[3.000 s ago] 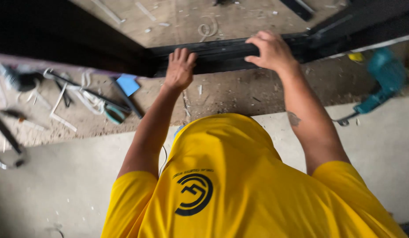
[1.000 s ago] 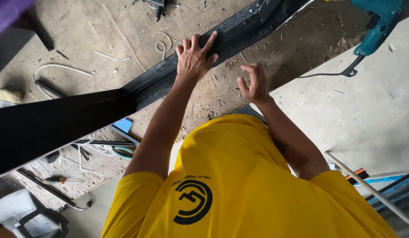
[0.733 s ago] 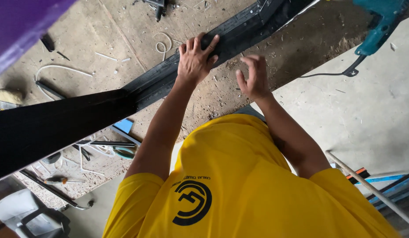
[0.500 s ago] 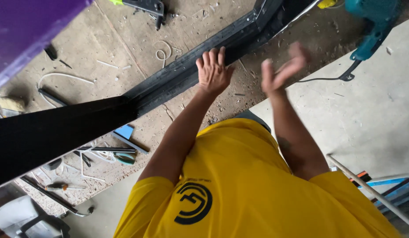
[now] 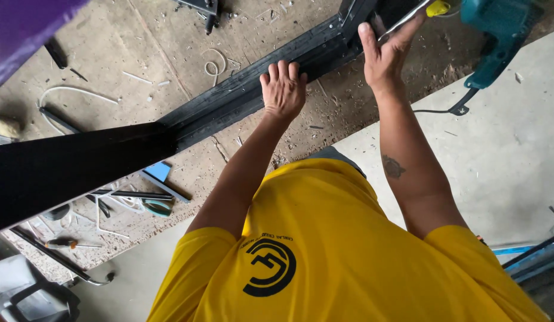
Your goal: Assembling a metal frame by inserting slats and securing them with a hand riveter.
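A long black frame bar point(image 5: 229, 104) is seen lying across the dusty floor point(image 5: 169, 53), its long axis running from about eight o'clock, where it passes close under the camera, up to about two o'clock. The left hand point(image 5: 283, 89) is laid flat on top of the bar near its middle, fingers together and pointed towards twelve o'clock; nothing is gripped, only pressed.

The right hand point(image 5: 384, 50) is held further along the same bar, towards two o'clock, with fingers extended and slightly apart near the bar's upper end. Whether it touches the bar or the thin metal strip point(image 5: 402, 18) there cannot be told. No clamping is seen.

A teal power drill point(image 5: 497, 36) lies at about two o'clock from the right hand, just beyond it, so that hand is clearly the nearer to it. Loose hand tools point(image 5: 139, 200) are scattered at eight o'clock from the left hand, below the bar and well apart from it.

The bar lies directly under the left hand.
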